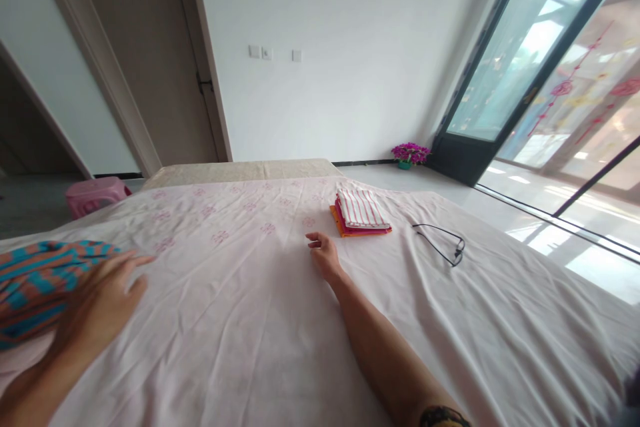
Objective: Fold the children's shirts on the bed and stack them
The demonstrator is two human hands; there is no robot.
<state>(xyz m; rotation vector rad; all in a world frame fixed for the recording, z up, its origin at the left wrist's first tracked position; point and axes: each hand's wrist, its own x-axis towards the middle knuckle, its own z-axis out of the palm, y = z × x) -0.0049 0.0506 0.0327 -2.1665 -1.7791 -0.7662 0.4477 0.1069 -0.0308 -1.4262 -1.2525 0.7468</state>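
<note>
My left hand (107, 293) is at the left, fingers stretched out and thumb apart, over the edge of a striped blue and brown cloth (35, 280). Whether it touches that cloth I cannot tell. On the bed sheet (280, 307), near the middle, my right hand (325, 255) has its fingers apart and slightly curled, with nothing in them. Just beyond it to the right lies a small stack of folded cloths (363, 210), a white one with red stripes on top of red and orange ones.
Eyeglasses (447, 247) lie with their arms unfolded on the sheet at the right. A pink plastic stool (97, 195) stands beyond the left edge. Purple flowers in a green pot (410, 155) are on the floor near the glass door (493, 80). A brown door (143, 53) is at the left.
</note>
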